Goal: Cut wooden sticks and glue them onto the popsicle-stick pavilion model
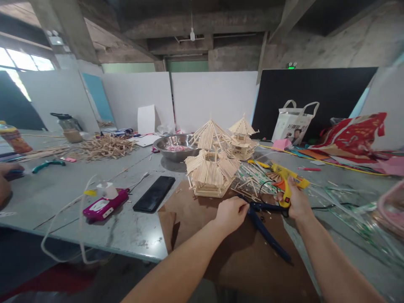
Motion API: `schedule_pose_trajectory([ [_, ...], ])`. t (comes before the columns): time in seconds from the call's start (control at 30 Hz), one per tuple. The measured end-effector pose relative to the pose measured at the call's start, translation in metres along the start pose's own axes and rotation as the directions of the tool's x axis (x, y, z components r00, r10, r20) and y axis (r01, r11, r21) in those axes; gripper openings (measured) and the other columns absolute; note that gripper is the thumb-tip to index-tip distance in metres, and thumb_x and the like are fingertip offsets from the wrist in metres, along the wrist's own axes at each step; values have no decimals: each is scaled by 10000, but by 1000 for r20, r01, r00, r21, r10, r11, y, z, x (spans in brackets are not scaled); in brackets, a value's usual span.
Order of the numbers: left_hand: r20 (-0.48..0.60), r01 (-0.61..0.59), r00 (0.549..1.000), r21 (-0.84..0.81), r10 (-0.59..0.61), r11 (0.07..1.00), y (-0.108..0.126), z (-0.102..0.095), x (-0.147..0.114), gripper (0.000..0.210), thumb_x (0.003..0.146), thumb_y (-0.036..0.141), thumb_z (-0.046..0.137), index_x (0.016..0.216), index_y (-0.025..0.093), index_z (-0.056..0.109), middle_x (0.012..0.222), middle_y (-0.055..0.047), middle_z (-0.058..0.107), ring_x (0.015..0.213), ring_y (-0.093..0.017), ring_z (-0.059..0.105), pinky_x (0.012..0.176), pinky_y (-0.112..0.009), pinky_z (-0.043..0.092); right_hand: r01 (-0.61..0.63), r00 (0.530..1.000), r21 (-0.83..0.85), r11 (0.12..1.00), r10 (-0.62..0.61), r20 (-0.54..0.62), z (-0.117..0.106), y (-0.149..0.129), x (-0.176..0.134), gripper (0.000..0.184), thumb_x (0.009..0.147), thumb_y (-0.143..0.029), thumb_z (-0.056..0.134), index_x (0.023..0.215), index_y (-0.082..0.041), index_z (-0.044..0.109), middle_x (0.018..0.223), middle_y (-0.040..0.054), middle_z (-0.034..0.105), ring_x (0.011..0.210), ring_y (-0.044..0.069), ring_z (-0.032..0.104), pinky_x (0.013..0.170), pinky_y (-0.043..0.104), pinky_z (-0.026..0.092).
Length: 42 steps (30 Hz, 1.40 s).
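Observation:
My right hand is wrapped around the handle of a yellow hot glue gun. My left hand is closed in a pinch just left of it; anything between the fingertips is too small to make out. Beside those fingertips, blue-handled pliers lie on a brown sheet. Just beyond my left hand stands a small pavilion model of thin wooden sticks with an open top. Behind it are a pointed stick roof and another stick tower.
Left of the sheet lie a black phone and a magenta power strip with a white cable. A metal bowl, a stick pile and a tote bag stand farther back. Another person's hand is at far left.

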<state>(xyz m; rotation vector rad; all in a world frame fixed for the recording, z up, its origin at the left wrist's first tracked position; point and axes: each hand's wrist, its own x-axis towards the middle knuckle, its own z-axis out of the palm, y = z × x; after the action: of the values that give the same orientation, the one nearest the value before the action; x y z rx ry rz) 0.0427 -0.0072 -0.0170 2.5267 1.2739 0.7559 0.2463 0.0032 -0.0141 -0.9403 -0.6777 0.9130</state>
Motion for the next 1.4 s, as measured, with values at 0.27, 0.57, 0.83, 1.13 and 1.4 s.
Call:
schedule_pose_trajectory([
  [0.27, -23, 262, 965, -39, -263, 964, -13, -7, 12, 242, 771, 303, 406, 892, 238, 605, 846, 2, 645, 783, -134, 567, 677, -219, 394, 6, 999, 31, 1000, -5, -41, -1, -1, 6, 344, 479, -302, 714, 746, -183, 532, 600, -43, 623, 265, 39, 407, 287, 189, 386],
  [0.57, -67, 301, 950, -72, -306, 951, -26, -25, 18, 236, 749, 275, 397, 857, 200, 592, 733, -14, 637, 694, -140, 567, 616, -225, 393, 38, 988, 72, 997, -26, -152, -8, -5, 10, 281, 491, -275, 694, 700, -188, 527, 569, -69, 602, 279, 44, 426, 294, 191, 394],
  [0.83, 294, 116, 939, 219, -178, 969, -28, -29, 9, 208, 650, 410, 506, 712, 238, 605, 719, 0, 628, 695, -175, 565, 571, -245, 390, 48, 992, 69, 996, -40, -118, -7, -5, 10, 288, 492, -272, 692, 706, -195, 517, 558, -86, 585, 271, 47, 422, 292, 201, 401],
  [1.13, 396, 110, 895, 248, -205, 962, -26, -31, 9, 234, 590, 423, 556, 725, 236, 595, 731, 5, 623, 703, -162, 566, 586, -227, 392, 51, 992, 45, 998, -45, -114, -7, -3, 11, 285, 505, -300, 688, 709, -191, 521, 592, -68, 599, 281, 45, 424, 298, 199, 388],
  [1.4, 404, 84, 898, 230, -173, 970, -24, -30, 9, 156, 644, 334, 519, 725, 231, 602, 733, -12, 628, 694, -166, 565, 580, -234, 394, 328, 790, -311, 892, -440, -426, -17, -11, 15, 385, 618, -481, 570, 883, -205, 522, 792, -8, 591, 667, 115, 572, 506, 197, 441],
])
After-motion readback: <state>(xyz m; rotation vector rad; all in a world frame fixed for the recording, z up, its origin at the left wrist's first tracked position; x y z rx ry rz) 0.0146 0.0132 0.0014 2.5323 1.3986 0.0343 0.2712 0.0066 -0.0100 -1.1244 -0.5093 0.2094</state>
